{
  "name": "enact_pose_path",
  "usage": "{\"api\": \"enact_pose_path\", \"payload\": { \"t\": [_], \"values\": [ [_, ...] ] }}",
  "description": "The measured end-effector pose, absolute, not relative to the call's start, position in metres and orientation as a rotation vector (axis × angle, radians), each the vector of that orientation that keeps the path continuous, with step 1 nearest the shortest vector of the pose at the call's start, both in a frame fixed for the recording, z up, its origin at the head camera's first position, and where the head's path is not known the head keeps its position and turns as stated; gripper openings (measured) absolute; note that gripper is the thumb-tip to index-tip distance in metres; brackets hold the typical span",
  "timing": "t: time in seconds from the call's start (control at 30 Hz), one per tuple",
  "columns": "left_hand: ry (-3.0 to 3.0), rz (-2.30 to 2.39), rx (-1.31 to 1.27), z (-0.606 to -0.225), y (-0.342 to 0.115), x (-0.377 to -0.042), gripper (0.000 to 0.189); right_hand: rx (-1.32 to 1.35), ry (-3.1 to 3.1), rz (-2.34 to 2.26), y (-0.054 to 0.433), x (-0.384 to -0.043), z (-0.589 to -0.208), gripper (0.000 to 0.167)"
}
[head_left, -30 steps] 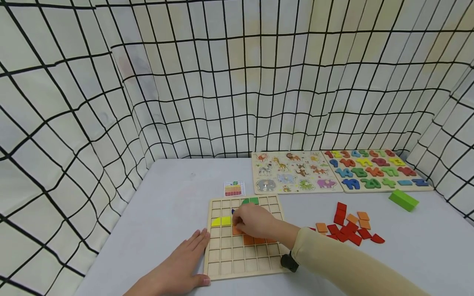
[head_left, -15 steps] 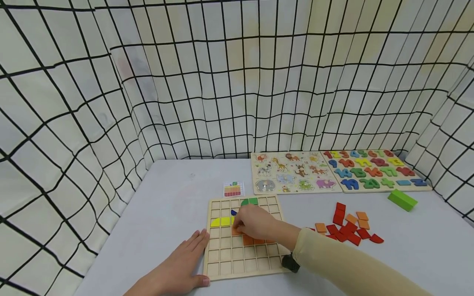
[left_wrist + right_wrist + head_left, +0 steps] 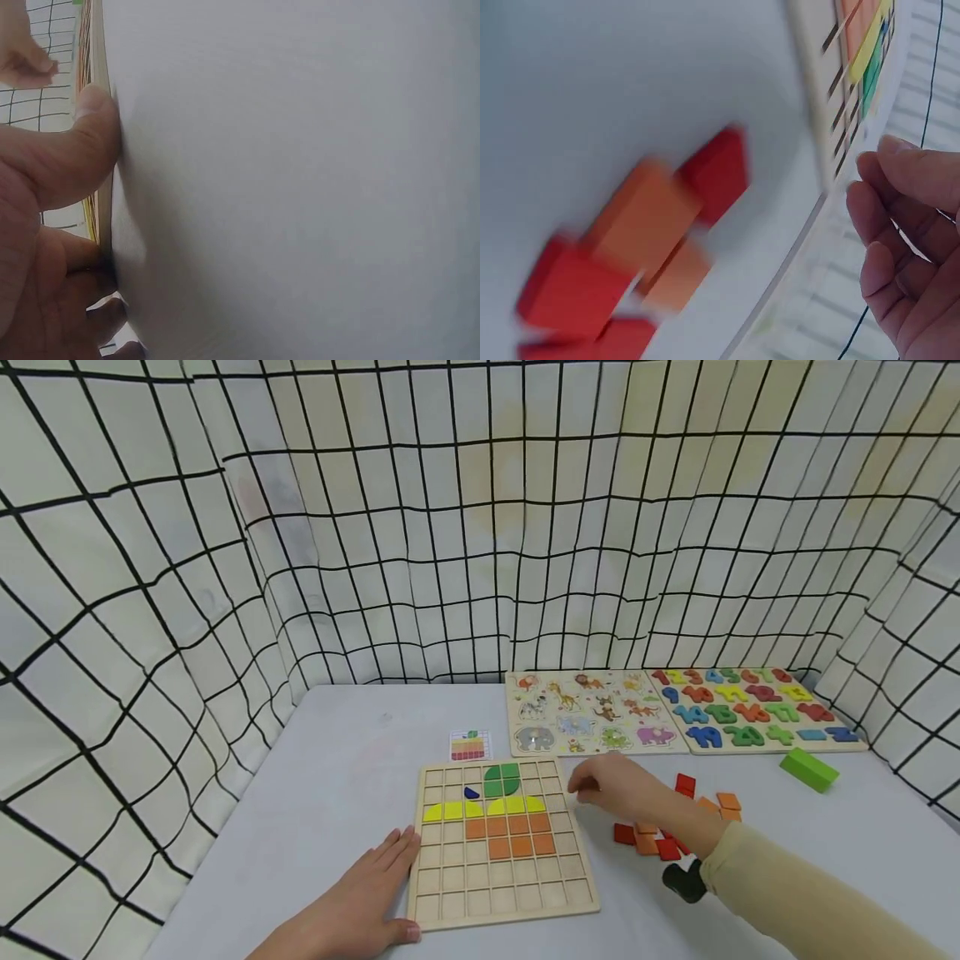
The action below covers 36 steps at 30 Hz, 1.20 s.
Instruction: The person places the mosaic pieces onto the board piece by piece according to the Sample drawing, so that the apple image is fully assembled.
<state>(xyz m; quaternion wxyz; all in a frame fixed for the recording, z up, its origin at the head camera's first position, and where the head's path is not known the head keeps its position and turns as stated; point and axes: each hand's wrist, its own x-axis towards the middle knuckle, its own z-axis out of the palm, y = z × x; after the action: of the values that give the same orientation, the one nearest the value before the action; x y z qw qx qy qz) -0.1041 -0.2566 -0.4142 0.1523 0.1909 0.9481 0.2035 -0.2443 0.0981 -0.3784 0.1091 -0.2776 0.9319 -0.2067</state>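
The fingers of the right hand [image 3: 618,787] are loosely bent, thumb beside the forefinger, with nothing visible between them; the hand hangs over the table just right of the grid board. The left hand [image 3: 367,889] lies flat, its fingers and thumb against the board's left edge.

The wooden grid board [image 3: 452,879] lies flat and appears partly filled. Set into its cells are green pieces [image 3: 510,772] near the top, a small blue piece [image 3: 471,793], a row of yellow pieces [image 3: 453,810] and two rows of orange tiles [image 3: 521,847], four above three. The cells left of the orange and the lower rows are bare.

Loose red and orange tiles [image 3: 624,834] lie to the right, some hidden by the forearm. Behind the board, a small printed card [image 3: 469,746] seems to show a similar pattern ending in red; no red sits in the grid.

Farther back are an animal puzzle [image 3: 585,700], a number puzzle [image 3: 720,750] and a green block [image 3: 810,770]. All rest on a white table [image 3: 360,752], enclosed by pale walls and black netting [image 3: 493,500].
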Motion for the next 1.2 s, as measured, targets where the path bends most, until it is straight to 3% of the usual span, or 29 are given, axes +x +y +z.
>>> {"api": "enact_pose_path", "payload": {
  "t": [0.27,0.53,0.97,1.2],
  "values": [
    [2.720,0.594,0.544,-0.415,-0.259,-0.104,0.105,-0.635,2.713,-0.512,0.153,-0.240,-0.381,0.012],
    [2.716,0.609,0.541,-0.415,-0.259,-0.104,0.104,-0.563,2.689,-0.469,0.172,-0.235,-0.388,0.013],
    [2.698,0.606,0.507,-0.413,-0.257,-0.105,0.105,-0.648,2.704,-0.568,0.168,-0.236,-0.384,0.022],
    [2.695,0.593,0.515,-0.412,-0.255,-0.106,0.104,-0.808,2.729,-0.611,0.124,-0.236,-0.376,0.020]
  ]
}}
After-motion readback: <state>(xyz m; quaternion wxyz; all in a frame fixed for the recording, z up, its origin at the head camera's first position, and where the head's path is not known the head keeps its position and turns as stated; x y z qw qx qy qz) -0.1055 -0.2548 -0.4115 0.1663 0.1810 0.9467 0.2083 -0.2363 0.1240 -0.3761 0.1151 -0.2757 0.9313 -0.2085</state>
